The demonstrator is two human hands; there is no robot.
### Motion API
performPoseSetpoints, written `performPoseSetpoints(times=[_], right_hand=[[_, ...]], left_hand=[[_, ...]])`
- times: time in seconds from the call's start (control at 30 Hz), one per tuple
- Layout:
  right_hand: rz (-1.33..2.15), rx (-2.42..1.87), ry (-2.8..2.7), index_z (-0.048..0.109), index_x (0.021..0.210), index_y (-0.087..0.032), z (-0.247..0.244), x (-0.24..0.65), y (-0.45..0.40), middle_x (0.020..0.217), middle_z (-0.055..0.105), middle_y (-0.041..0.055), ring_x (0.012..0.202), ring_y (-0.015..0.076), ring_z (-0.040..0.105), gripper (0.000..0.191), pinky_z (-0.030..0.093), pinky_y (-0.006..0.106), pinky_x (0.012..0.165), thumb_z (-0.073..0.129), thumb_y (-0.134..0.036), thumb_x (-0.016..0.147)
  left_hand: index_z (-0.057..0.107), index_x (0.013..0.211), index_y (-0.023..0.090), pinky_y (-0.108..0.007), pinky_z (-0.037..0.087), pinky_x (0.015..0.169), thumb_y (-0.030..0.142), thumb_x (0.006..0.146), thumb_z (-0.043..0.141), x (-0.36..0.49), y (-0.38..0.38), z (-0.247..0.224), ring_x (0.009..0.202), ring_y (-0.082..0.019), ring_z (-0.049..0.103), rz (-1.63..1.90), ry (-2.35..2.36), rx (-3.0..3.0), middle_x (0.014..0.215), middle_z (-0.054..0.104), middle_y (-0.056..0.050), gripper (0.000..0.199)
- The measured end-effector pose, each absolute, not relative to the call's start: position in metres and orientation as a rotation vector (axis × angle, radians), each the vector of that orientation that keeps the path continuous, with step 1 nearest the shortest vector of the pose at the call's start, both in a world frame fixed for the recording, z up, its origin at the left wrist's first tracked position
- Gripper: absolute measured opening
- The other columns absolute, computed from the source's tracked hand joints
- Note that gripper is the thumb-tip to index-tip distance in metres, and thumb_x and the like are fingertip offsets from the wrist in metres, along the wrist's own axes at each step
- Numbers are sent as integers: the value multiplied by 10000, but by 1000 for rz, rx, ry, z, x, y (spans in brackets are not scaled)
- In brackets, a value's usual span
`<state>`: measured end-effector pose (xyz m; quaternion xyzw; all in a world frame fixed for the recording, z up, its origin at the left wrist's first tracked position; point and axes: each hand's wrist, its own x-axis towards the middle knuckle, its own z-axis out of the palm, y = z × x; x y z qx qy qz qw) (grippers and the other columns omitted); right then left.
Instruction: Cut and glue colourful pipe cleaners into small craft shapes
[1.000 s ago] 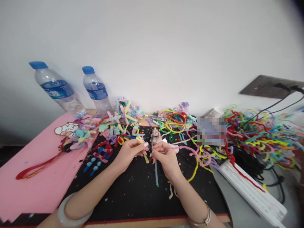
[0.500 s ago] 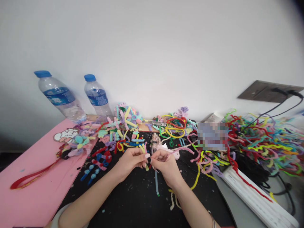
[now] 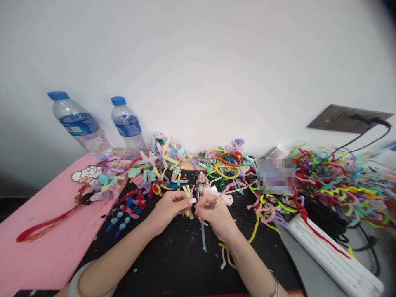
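Note:
Over the black mat (image 3: 173,264), my two hands meet fingertip to fingertip. My left hand (image 3: 173,208) is pinched on yellow pipe cleaner pieces (image 3: 187,191), whose ends stick up above the fingers. My right hand (image 3: 216,214) is closed in a pinch on a small black piece (image 3: 194,208) at the other hand's fingertips; its exact kind is too small to make out. Just behind the right hand lies a pale pink glue gun (image 3: 227,199) with a crusted nozzle (image 3: 202,181). A pale blue stick (image 3: 203,237) lies below the hands.
Colourful pipe cleaner pieces (image 3: 168,154) line the wall, and a large tangle (image 3: 349,181) sits at right. Two water bottles (image 3: 78,126) lean at left by a pink board (image 3: 40,206). A white power strip (image 3: 337,258) and cables (image 3: 328,214) lie at right.
The view has shifted slightly. Both hands stay together; the small black piece between the fingertips shows more clearly, and the yellow ends stand a little higher above my left fingers.

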<state>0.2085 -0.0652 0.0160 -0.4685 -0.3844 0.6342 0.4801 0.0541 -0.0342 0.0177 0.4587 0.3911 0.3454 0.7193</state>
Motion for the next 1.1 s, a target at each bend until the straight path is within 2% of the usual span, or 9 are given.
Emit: performPoseSetpoints(times=[0.13,0.33,0.63,0.87,1.1], right_hand=[[1555,-1112,-906,595,587,-154,16,209,-66,441,579,-57,353,48,425,143,311,170,373,737,-163,601],[1536,-964,-797,655,714,-155,22,207,-67,594,654,-25,496,75,552,201,432,183,495,805,-236,608],[1546,-964,-844,610,712,-155,14,207,-66,596,683,-4,440,92,582,232,476,206,467,774,-314,671],[1541,-1024,-903,582,681,-160,14,209,-66,576,668,-9,412,90,560,259,446,201,424,756,-352,680],[1474,-997,-940,546,628,-168,20,211,-66,520,610,-33,404,63,473,266,360,175,395,730,-342,711]], left_hand=[[583,594,132,-209,378,530,361,725,730,53,-33,16,509,-84,498,800,877,1040,539,551,27,303],[593,666,142,-212,401,562,379,743,718,52,-30,12,540,-89,527,877,913,1004,581,588,24,279],[551,614,137,-193,376,502,404,781,681,52,-33,19,473,-72,508,819,887,961,524,548,33,340],[594,648,132,-190,428,551,359,709,748,50,-32,18,531,-82,546,776,908,931,576,602,19,281],[557,599,142,-202,380,451,431,767,654,51,-34,20,406,-93,516,661,903,1283,472,563,25,347]])
